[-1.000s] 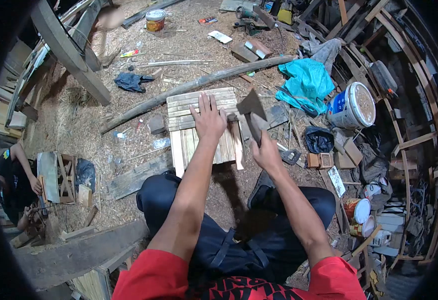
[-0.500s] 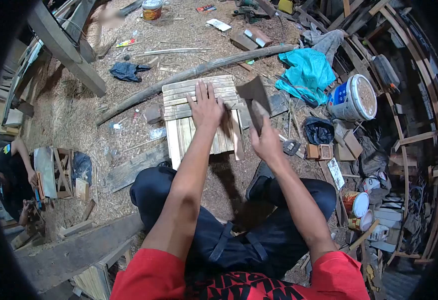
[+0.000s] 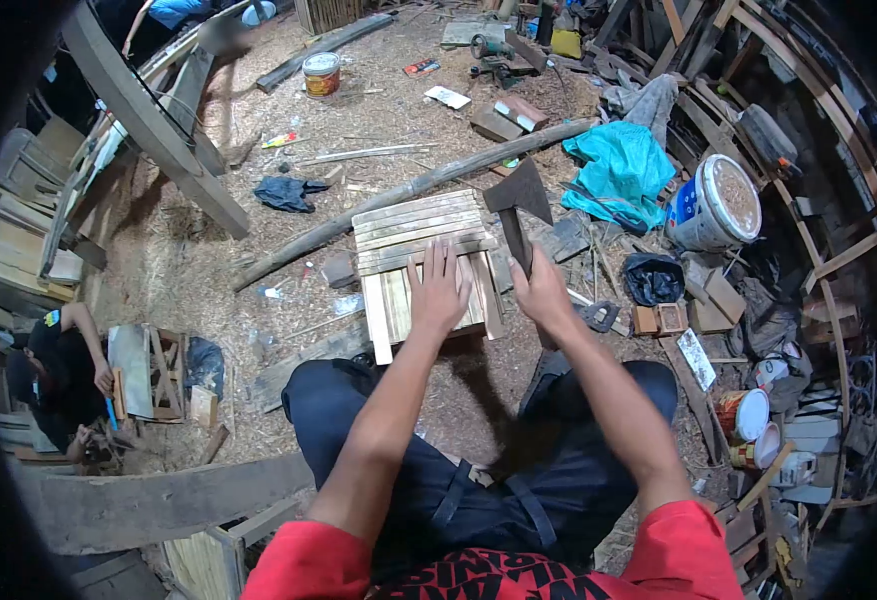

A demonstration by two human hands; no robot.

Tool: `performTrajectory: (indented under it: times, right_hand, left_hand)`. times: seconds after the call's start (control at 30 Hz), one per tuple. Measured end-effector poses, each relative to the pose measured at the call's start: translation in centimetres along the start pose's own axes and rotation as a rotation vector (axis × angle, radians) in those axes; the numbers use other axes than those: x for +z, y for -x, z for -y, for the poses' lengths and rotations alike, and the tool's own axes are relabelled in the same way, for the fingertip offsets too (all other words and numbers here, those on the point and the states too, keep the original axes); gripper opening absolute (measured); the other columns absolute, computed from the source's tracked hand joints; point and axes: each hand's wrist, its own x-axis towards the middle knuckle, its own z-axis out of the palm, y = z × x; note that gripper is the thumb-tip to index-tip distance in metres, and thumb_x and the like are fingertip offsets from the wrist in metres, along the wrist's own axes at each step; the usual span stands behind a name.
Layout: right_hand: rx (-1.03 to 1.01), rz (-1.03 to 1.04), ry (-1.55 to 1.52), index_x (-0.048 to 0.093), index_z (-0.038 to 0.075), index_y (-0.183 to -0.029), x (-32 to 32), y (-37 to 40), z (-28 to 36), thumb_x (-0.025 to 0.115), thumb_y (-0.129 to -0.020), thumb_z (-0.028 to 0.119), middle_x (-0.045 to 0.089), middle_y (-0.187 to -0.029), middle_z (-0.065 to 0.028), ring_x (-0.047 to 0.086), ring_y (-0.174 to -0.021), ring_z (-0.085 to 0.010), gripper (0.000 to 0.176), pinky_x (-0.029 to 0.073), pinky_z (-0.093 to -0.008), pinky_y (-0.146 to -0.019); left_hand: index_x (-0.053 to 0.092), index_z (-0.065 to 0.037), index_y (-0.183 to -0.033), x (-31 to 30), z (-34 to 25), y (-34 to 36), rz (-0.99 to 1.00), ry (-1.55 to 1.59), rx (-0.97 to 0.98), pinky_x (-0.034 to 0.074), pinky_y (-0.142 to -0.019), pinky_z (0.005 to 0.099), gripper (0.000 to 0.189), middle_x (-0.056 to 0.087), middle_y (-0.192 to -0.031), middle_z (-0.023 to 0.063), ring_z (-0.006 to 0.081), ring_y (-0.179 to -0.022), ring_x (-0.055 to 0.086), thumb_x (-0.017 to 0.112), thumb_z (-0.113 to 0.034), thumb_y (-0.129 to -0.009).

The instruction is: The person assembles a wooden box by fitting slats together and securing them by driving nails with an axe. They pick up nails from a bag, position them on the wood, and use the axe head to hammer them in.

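A small slatted wooden stool top [image 3: 409, 235] stands on the sawdust floor in front of my knees. My left hand [image 3: 440, 291] lies flat on its near slats, fingers spread. My right hand [image 3: 544, 295] grips the wooden handle of a hatchet [image 3: 520, 203]. The dark blade is raised, just beyond the stool's right edge.
A long pole [image 3: 409, 190] lies behind the stool. A teal cloth [image 3: 621, 170] and a white bucket [image 3: 715, 205] sit to the right, with small wood boxes [image 3: 658, 319] and paint tins [image 3: 744, 415]. Another person [image 3: 64, 375] crouches at left by a wooden frame [image 3: 154, 372]. A heavy beam [image 3: 154, 125] crosses upper left.
My left hand slid from the stool's middle toward its near edge. The hatchet head rose higher and further from me. The view shifted down a little.
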Motion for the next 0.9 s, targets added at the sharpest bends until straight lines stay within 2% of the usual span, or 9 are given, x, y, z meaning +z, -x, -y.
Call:
performTrajectory:
  times: [0.03, 0.17, 0.27, 0.4, 0.43, 0.57, 0.73, 0.83, 0.9]
  right_hand:
    - [-0.053, 0.009, 0.127, 0.048, -0.003, -0.121, -0.4, -0.7, -0.1, 0.059, -0.091, 0.019, 0.064, -0.093, -0.0349, 0.061, -0.091, -0.0543, 0.039, 0.048, -0.0581, -0.079]
    - [-0.051, 0.201, 0.185, 0.048, -0.001, -0.116, -3.2, -2.0, -0.2, 0.061, -0.088, 0.016, 0.065, -0.094, -0.0332, 0.062, -0.091, -0.0527, 0.035, 0.048, -0.0587, -0.08]
    - [0.039, 0.282, 0.294, 0.049, 0.0, -0.114, -2.4, -1.5, -2.6, 0.061, -0.088, 0.017, 0.065, -0.092, -0.0322, 0.063, -0.089, -0.0523, 0.033, 0.049, -0.0587, -0.079]
    - [0.103, 0.299, 0.322, 0.052, 0.002, -0.113, -1.5, -1.5, -1.7, 0.06, -0.093, 0.026, 0.066, -0.093, -0.0323, 0.064, -0.091, -0.0517, 0.033, 0.05, -0.0598, -0.08]
    - [0.103, 0.287, 0.32, 0.051, 0.002, -0.115, -1.3, -1.4, -1.4, 0.058, -0.095, 0.028, 0.067, -0.093, -0.0322, 0.064, -0.092, -0.0518, 0.034, 0.05, -0.0601, -0.08]
    - [0.127, 0.305, 0.321, 0.05, 0.001, -0.117, -0.6, -1.5, -0.8, 0.057, -0.095, 0.026, 0.066, -0.089, -0.0326, 0.065, -0.088, -0.0526, 0.034, 0.05, -0.0606, -0.079]
    - [0.001, 0.273, 0.301, 0.048, -0.001, -0.114, 0.2, -1.1, -2.1, 0.056, -0.093, 0.022, 0.066, -0.087, -0.034, 0.064, -0.084, -0.0538, 0.032, 0.051, -0.0605, -0.076]
    - [-0.064, 0.181, 0.245, 0.047, -0.001, -0.111, 0.6, -0.7, -2.0, 0.056, -0.093, 0.021, 0.065, -0.086, -0.0344, 0.063, -0.083, -0.0541, 0.029, 0.051, -0.0603, -0.075]
    - [-0.012, 0.253, 0.263, 0.047, -0.001, -0.109, 0.7, -0.6, -2.5, 0.056, -0.093, 0.02, 0.065, -0.086, -0.0348, 0.063, -0.083, -0.0543, 0.028, 0.05, -0.0603, -0.074]
  left_hand:
    - [0.032, -0.008, -0.153, -0.2, -0.2, 0.8, -0.032, -0.004, -0.007, 0.008, -0.118, 0.0635, 0.071, 0.022, -0.163, 0.0118, 0.0263, -0.151, 0.019, 0.048, -0.048, -0.096]
    - [0.021, -0.008, -0.157, -1.3, -0.2, 1.6, 0.122, -0.07, -0.039, 0.003, -0.114, 0.0699, 0.079, 0.019, -0.164, 0.0127, 0.0301, -0.152, 0.017, 0.048, -0.05, -0.095]
    - [0.02, -0.008, -0.157, -1.8, -0.9, 0.8, 0.142, -0.08, -0.097, 0.002, -0.114, 0.0699, 0.079, 0.018, -0.164, 0.0127, 0.0297, -0.152, 0.016, 0.046, -0.051, -0.096]
    - [0.019, -0.006, -0.157, -1.2, -0.9, 0.7, 0.118, -0.061, -0.084, 0.002, -0.117, 0.0652, 0.08, 0.018, -0.164, 0.0149, 0.0305, -0.152, 0.015, 0.045, -0.051, -0.097]
    - [0.017, -0.004, -0.157, -1.4, -1.1, 0.7, 0.137, -0.044, -0.081, 0.004, -0.12, 0.0594, 0.081, 0.018, -0.163, 0.017, 0.032, -0.152, 0.015, 0.045, -0.05, -0.097]
    - [0.021, -0.003, -0.156, -0.2, -0.7, 0.7, 0.057, -0.02, -0.066, 0.006, -0.122, 0.0526, 0.081, 0.019, -0.163, 0.0161, 0.0295, -0.152, 0.016, 0.045, -0.051, -0.096]
    - [0.021, -0.004, -0.156, -0.7, -0.9, 0.5, 0.085, -0.032, -0.074, 0.007, -0.123, 0.0518, 0.081, 0.019, -0.164, 0.015, 0.028, -0.152, 0.015, 0.046, -0.05, -0.095]
    - [0.021, -0.004, -0.156, -0.9, -0.7, 0.5, 0.095, -0.051, -0.079, 0.007, -0.123, 0.0512, 0.082, 0.019, -0.164, 0.0146, 0.0271, -0.153, 0.014, 0.047, -0.049, -0.094]
    - [0.021, -0.004, -0.157, -0.8, -0.7, 0.5, 0.094, -0.043, -0.075, 0.008, -0.123, 0.051, 0.083, 0.019, -0.164, 0.0147, 0.0267, -0.153, 0.014, 0.048, -0.05, -0.093]
